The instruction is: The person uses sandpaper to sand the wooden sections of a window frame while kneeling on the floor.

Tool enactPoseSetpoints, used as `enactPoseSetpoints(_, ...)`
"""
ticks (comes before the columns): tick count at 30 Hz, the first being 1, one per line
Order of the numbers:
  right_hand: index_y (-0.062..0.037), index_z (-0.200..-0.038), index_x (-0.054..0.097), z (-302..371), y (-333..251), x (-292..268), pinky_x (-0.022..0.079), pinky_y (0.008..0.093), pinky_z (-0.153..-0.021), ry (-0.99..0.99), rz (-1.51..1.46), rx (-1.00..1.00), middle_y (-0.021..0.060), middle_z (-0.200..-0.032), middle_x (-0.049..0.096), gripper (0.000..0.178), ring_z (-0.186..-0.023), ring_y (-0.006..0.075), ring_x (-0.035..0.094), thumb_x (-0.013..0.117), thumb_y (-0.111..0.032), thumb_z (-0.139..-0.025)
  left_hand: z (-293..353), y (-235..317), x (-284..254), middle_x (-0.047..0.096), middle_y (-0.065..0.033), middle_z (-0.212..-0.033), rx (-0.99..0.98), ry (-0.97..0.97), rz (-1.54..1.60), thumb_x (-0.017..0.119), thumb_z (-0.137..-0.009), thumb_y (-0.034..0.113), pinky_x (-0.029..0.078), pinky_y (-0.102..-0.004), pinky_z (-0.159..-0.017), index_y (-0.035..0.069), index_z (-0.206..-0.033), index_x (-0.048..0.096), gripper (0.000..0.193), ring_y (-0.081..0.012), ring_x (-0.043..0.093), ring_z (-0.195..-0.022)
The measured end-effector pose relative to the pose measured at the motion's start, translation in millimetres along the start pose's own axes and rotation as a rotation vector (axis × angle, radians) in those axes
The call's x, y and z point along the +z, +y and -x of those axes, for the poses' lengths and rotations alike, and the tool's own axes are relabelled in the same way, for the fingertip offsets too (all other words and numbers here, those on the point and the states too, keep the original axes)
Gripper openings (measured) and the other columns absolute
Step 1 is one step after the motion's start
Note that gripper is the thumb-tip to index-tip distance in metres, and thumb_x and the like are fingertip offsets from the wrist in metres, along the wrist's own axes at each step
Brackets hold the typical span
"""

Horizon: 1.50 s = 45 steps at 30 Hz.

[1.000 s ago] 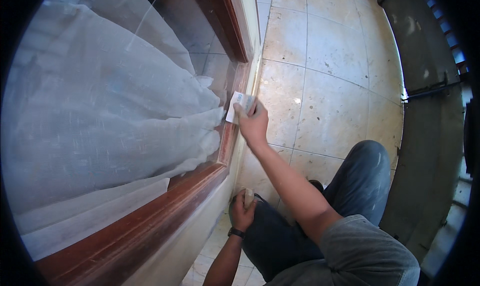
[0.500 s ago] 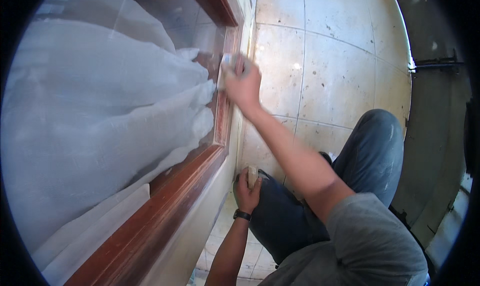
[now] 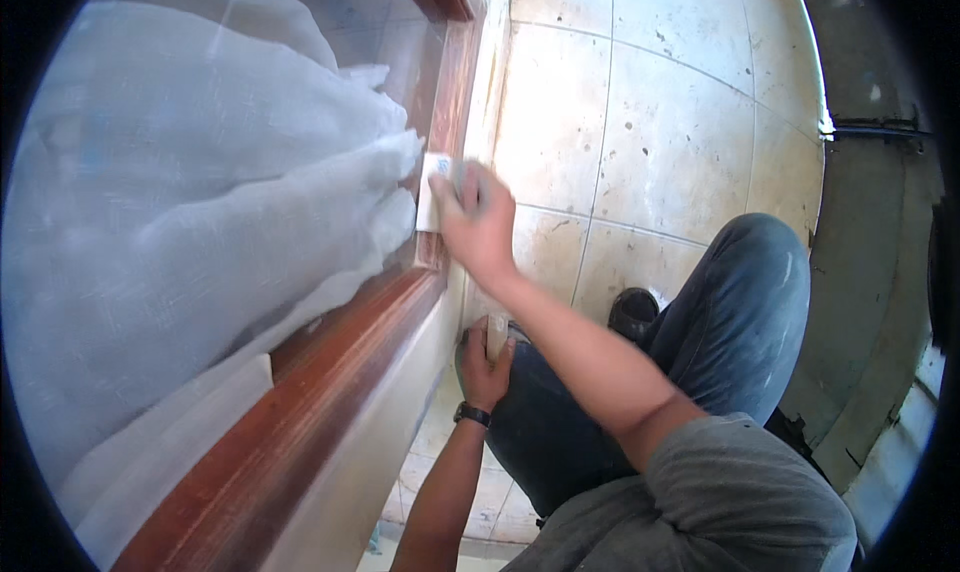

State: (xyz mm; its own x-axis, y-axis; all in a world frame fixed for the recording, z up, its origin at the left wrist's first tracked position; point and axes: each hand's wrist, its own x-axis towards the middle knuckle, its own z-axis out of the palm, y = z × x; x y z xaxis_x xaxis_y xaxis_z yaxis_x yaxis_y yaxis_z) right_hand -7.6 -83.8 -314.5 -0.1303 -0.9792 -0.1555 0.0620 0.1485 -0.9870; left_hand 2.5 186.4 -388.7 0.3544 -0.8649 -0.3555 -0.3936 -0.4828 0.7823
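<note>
My right hand [image 3: 478,217] is closed on a white-backed piece of sandpaper [image 3: 428,194] with a small blue print. It presses the sheet flat against the narrow bottom rail of a red-brown wooden window frame [image 3: 456,82], close to the corner. Pale, worn patches show in the wood. Down by my bent left knee, my left hand [image 3: 484,377] is wrapped round a small pale block [image 3: 497,337], its fingers closed. A black watch [image 3: 472,414] is on the left wrist.
Behind the glass hangs a whitish curtain [image 3: 220,202]. Below the frame runs a cream wall [image 3: 370,442]. Stained floor tiles [image 3: 660,122] lie to the right, then a dark panel [image 3: 860,262]. My dark shoe [image 3: 632,312] and right knee [image 3: 755,272] are near my right arm.
My right hand has slid the sandpaper along the rail toward me, nearer the corner. The view has shifted slightly. My left hand still holds the block at the knee.
</note>
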Motion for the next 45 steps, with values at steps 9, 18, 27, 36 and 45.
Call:
enactPoseSetpoints(9,0.0024,-0.117,0.077,22,1,1,0.049,0.0336,-0.071,-0.06,0.039,0.064,0.0071,-0.076,0.061,0.022,-0.075,0.0128,0.052,0.075,-0.015,-0.104,-4,4,2,0.077,-0.0217,-0.115,0.164,0.03,-0.079,0.08,-0.099,0.022,0.058,-0.0464,-0.09,0.002,-0.142,0.061,0.051,-0.0395,0.076,-0.105)
enactPoseSetpoints(18,0.0039,-0.101,0.072,21,8,-8,0.051,0.0369,-0.069,-0.095,0.136,-0.074,0.0088,-0.077,0.068,0.016,-0.075,0.0133,0.057,0.073,-0.012,-0.105,0,0,10,0.076,-0.0228,-0.116,0.072,0.033,-0.019,0.08,-0.097,0.023,0.058,-0.0481,-0.087,0.003,-0.143,0.061,0.054,-0.0426,0.075,-0.101)
enactPoseSetpoints(27,0.0051,-0.098,0.072,-22,-1,-14,0.047,0.0386,-0.065,-0.133,0.135,0.06,0.0113,-0.074,0.058,0.02,-0.068,0.0203,0.052,0.077,-0.014,-0.102,-5,7,13,0.077,-0.02,-0.116,-0.031,0.005,0.12,0.081,-0.098,0.018,0.058,-0.0454,-0.095,0.003,-0.144,0.061,0.053,-0.04,0.076,-0.106)
enactPoseSetpoints(36,0.0044,-0.104,0.076,-22,0,-19,0.057,0.0411,-0.079,-0.193,0.207,-0.051,0.022,-0.081,0.069,0.013,-0.076,0.0349,0.07,0.078,-0.006,-0.096,-8,14,12,0.077,-0.021,-0.119,-0.11,-0.009,0.111,0.082,-0.097,0.021,0.058,-0.0461,-0.096,0.002,-0.143,0.061,0.054,-0.0383,0.076,-0.111)
enactPoseSetpoints(45,0.0031,-0.086,0.061,14,-15,-37,0.052,0.0452,-0.069,-0.325,0.199,0.09,0.0216,-0.072,0.057,0.029,-0.067,0.039,0.061,0.084,-0.011,-0.094,-3,3,16,0.074,-0.0214,-0.121,-0.052,0.029,0.144,0.08,-0.098,0.019,0.057,-0.0439,-0.096,0.003,-0.144,0.059,0.054,-0.0363,0.074,-0.111)
